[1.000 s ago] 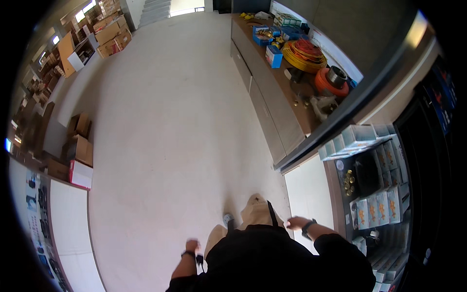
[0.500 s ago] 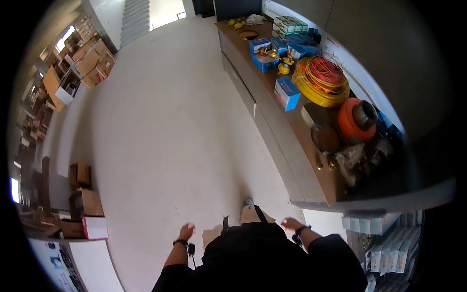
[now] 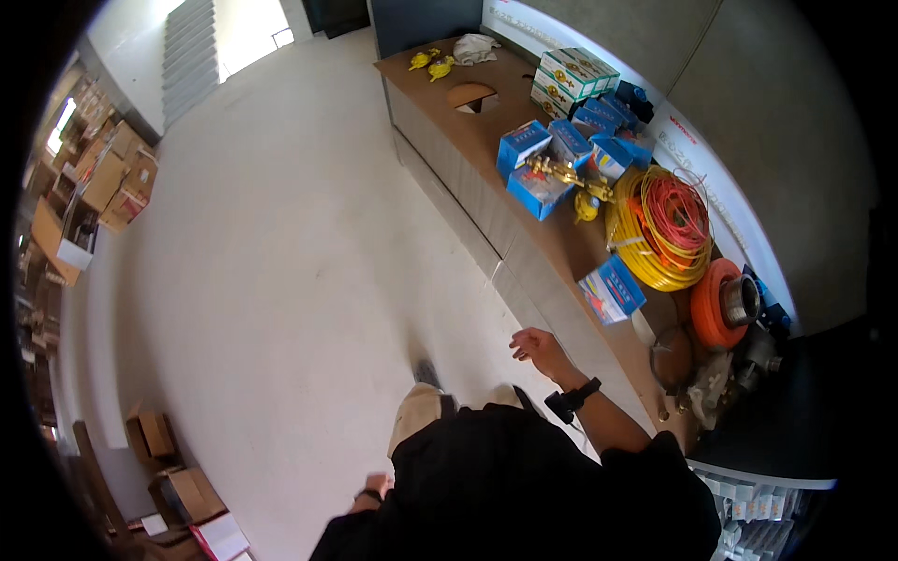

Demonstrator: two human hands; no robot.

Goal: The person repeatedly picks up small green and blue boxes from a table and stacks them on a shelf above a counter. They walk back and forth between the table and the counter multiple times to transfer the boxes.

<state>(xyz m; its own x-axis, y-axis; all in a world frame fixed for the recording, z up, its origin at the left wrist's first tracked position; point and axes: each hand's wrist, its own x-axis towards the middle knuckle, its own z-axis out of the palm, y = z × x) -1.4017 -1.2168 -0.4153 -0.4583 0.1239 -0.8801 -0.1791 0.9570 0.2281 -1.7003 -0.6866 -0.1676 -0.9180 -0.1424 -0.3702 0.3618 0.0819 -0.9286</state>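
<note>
My right hand (image 3: 543,353) hangs in the air beside the counter's front face, fingers apart, with nothing in it. A black band with a small black device (image 3: 572,402) is on that wrist. Low by my body, my left hand (image 3: 379,483) is partly hidden, and its fingers do not show clearly. On the brown counter top (image 3: 458,133), the thing nearest my right hand is a blue-and-white box (image 3: 613,288) at the front edge. Behind it lie a yellow hose coil (image 3: 633,254) with a red coil (image 3: 675,215) on top, and an orange ring-shaped part (image 3: 711,320).
Farther along the counter are opened blue boxes (image 3: 540,194), brass fittings (image 3: 561,171), a yellow-capped part (image 3: 586,207), green-and-white boxes (image 3: 561,86) and a crumpled cloth (image 3: 475,49). Cardboard boxes (image 3: 192,494) stand at left on the pale floor (image 3: 281,271). Stairs (image 3: 190,56) rise far left.
The view has shifted forward and turned right, so the counter's items look closer. My right hand has risen and moved forward beside the counter; my left hand has dropped back beside my body.
</note>
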